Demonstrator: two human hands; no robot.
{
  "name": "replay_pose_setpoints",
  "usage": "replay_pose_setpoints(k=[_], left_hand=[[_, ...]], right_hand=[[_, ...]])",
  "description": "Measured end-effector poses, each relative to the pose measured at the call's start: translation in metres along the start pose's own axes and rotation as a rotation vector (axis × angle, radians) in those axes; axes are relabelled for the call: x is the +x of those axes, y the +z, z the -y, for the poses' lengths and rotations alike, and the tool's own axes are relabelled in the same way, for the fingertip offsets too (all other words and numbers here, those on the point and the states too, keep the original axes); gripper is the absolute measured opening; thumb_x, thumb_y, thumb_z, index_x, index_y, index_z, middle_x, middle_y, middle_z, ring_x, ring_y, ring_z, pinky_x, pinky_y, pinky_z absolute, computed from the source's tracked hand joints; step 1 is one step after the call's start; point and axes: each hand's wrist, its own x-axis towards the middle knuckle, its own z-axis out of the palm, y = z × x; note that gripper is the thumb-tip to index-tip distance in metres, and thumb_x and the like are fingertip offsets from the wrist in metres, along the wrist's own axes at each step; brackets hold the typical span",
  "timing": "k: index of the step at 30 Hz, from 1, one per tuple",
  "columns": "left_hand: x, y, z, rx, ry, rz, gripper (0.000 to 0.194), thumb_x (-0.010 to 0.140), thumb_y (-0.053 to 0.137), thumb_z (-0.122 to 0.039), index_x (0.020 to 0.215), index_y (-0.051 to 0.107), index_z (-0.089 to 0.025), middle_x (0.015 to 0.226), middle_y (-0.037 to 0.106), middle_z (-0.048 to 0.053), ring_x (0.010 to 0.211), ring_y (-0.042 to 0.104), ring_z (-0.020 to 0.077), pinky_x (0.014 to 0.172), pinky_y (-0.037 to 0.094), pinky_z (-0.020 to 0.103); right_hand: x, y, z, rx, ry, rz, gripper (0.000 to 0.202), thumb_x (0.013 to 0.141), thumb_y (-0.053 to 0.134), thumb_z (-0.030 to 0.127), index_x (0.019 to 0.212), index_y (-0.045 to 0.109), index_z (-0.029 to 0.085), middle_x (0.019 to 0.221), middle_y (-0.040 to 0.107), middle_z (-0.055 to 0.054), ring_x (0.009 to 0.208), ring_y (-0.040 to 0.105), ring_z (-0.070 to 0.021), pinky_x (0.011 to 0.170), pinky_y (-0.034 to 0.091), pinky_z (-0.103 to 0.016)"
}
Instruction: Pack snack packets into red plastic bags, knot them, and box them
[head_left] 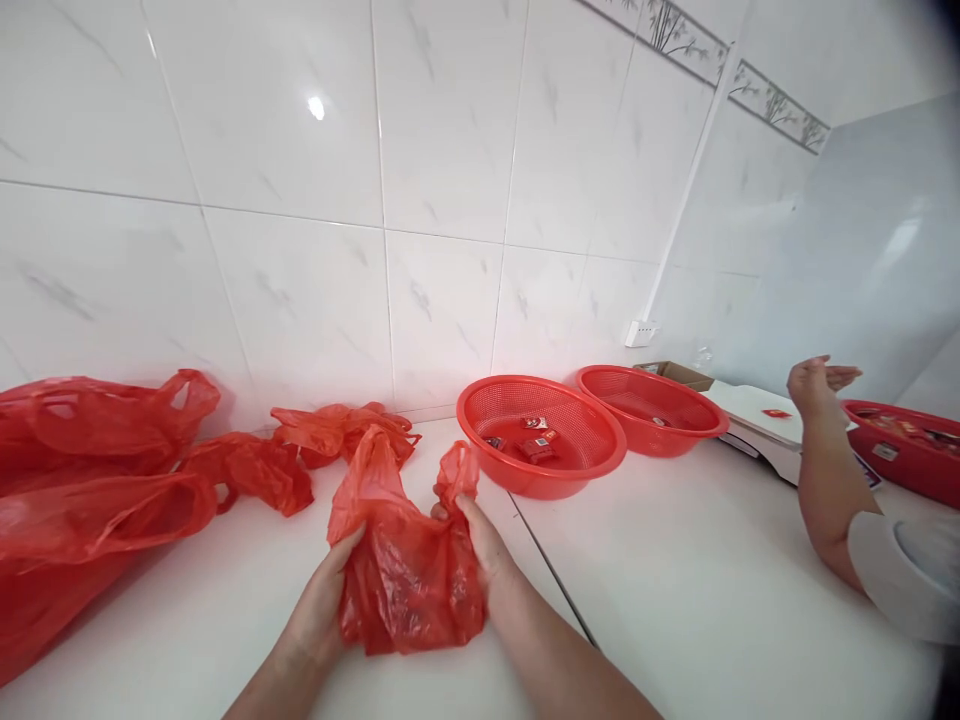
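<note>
A thin red plastic bag [412, 580] hangs upright between my hands, low over the white table. Dark shapes show through its side, too blurred to name. My left hand [326, 590] grips the bag's left side, with part of the fingers behind the plastic. Around the right handle closes my right hand [476, 540], its fingers wrapped on the bunched plastic. Just beyond that hand stands a red plastic colander [480, 445] with several small wrapped packets [536, 448] in it.
More red bags lie in a heap [90, 480] at the left, with crumpled ones [255, 470] beside it. A second colander [600, 385], a scale [750, 410] and a cardboard box [679, 375] stand right of centre. A co-worker's arm [817, 480] reaches over near a red basin [922, 480].
</note>
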Motion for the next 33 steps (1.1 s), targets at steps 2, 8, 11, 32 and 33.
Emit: replay_pose_setpoints(k=[2, 8, 11, 32, 33], left_hand=[[-0.002, 0.001, -0.002, 0.004, -0.035, 0.115, 0.041, 0.078, 0.063, -0.042, 0.109, 0.062, -0.016, 0.098, 0.071, 0.012, 0.1, 0.064, 0.031, 0.087, 0.052, 0.042], [-0.012, 0.01, 0.0, 0.186, -0.094, 0.161, 0.052, 0.066, 0.076, -0.031, 0.114, 0.061, -0.016, 0.097, 0.071, 0.011, 0.094, 0.066, 0.0326, 0.084, 0.052, 0.044], [-0.013, 0.013, 0.002, 0.113, -0.145, 0.065, 0.041, 0.075, 0.067, -0.03, 0.112, 0.06, -0.014, 0.093, 0.071, 0.012, 0.089, 0.068, 0.0303, 0.081, 0.054, 0.043], [-0.005, 0.005, 0.012, -0.068, 0.008, 0.07, 0.014, 0.074, 0.059, -0.022, 0.065, 0.051, -0.015, 0.055, 0.054, 0.0, 0.05, 0.056, 0.0135, 0.053, 0.045, 0.025], [-0.006, 0.006, 0.012, -0.032, 0.016, 0.061, 0.016, 0.073, 0.06, -0.023, 0.063, 0.05, -0.016, 0.052, 0.051, -0.001, 0.047, 0.053, 0.0126, 0.05, 0.043, 0.024]], right_hand=[[-0.002, -0.006, 0.014, -0.127, 0.034, 0.088, 0.028, 0.089, 0.053, 0.034, 0.111, 0.057, 0.017, 0.111, 0.059, -0.007, 0.093, 0.06, -0.0181, 0.078, 0.052, -0.037], [-0.01, -0.03, 0.039, -0.478, 0.191, 0.275, 0.065, 0.087, 0.017, 0.041, 0.066, 0.066, 0.003, 0.052, 0.062, 0.007, 0.056, 0.061, -0.0051, 0.051, 0.033, -0.014], [-0.015, -0.033, 0.03, -0.448, 0.017, 0.061, 0.06, 0.091, 0.022, 0.04, 0.072, 0.067, 0.004, 0.062, 0.065, 0.005, 0.067, 0.063, -0.0118, 0.056, 0.039, -0.018], [0.002, 0.003, -0.023, 0.073, 0.02, 0.384, 0.055, 0.073, 0.07, 0.037, 0.123, 0.05, 0.024, 0.064, 0.059, 0.004, 0.054, 0.053, -0.0104, 0.058, 0.041, -0.024], [0.0, 0.005, -0.022, 0.047, 0.024, 0.412, 0.058, 0.072, 0.072, 0.035, 0.124, 0.049, 0.024, 0.066, 0.06, 0.003, 0.056, 0.055, -0.0111, 0.058, 0.041, -0.024]])
